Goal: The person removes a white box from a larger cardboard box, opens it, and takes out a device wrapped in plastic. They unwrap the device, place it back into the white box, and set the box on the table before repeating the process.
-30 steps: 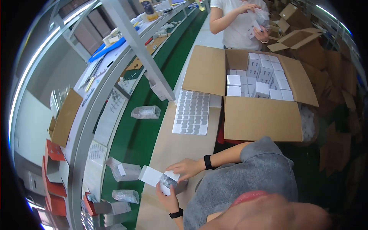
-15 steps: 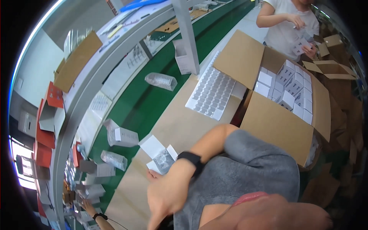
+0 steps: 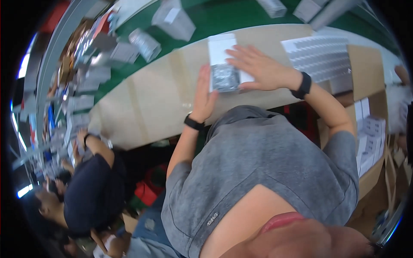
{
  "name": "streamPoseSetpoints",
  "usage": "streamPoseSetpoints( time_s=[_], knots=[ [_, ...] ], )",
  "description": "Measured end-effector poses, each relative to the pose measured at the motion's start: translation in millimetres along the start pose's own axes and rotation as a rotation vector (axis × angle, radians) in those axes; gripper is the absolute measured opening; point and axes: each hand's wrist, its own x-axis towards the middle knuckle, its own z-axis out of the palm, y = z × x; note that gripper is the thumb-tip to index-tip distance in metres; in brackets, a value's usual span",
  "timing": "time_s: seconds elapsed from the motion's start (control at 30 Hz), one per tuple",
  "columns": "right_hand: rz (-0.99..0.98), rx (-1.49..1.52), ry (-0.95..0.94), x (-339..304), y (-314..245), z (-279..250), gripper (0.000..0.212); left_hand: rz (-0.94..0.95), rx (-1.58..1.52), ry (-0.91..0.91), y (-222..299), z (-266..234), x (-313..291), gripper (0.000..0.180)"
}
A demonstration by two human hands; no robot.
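Note:
A small white box [image 3: 222, 44] lies open on the tan work surface in front of me, its lid flap folded back away from me. Inside it sits something wrapped in clear, shiny plastic [image 3: 225, 77]; its kind is hidden. My left hand [image 3: 203, 95] rests along the box's left side, fingers straight and thumb apart. From the right, my right hand [image 3: 263, 71] spreads its fingers over the lid flap and the box's right edge, the thumb low beside the side flap. Neither hand is wrapped round anything.
Beyond the work surface [image 3: 150, 101] runs a green conveyor belt [image 3: 206, 20] carrying bubble-wrap pouches [image 3: 145, 44] and white boxes [image 3: 174, 21]. At right lie a sheet of labels [image 3: 316, 56] and a large carton [image 3: 365, 71] of white boxes. A person [image 3: 88, 189] works at left.
My view has swung left, bringing the box to the centre. My left hand now shows beside it, and my right hand has moved from the near side to its flap with fingers spread.

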Motion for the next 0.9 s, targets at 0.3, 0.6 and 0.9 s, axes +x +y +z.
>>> streamPoseSetpoints(
  time_s=[0.3, 0.6, 0.9],
  knots=[
    [-0.043, -0.068, -0.181, 22, -26, -13, 0.034, -0.101, 0.305, 0.058, 35, 5, -1, 0.057],
    [-0.112, -0.030, 0.089, 10, -18, 9, 0.016, 0.032, 0.501, 0.000, 46, -2, 19, 0.045],
    [-0.032, 0.455, -0.139, 4, -8, -15, 0.007, 0.291, 0.472, -0.124, 51, -13, 25, 0.011]
  ],
)
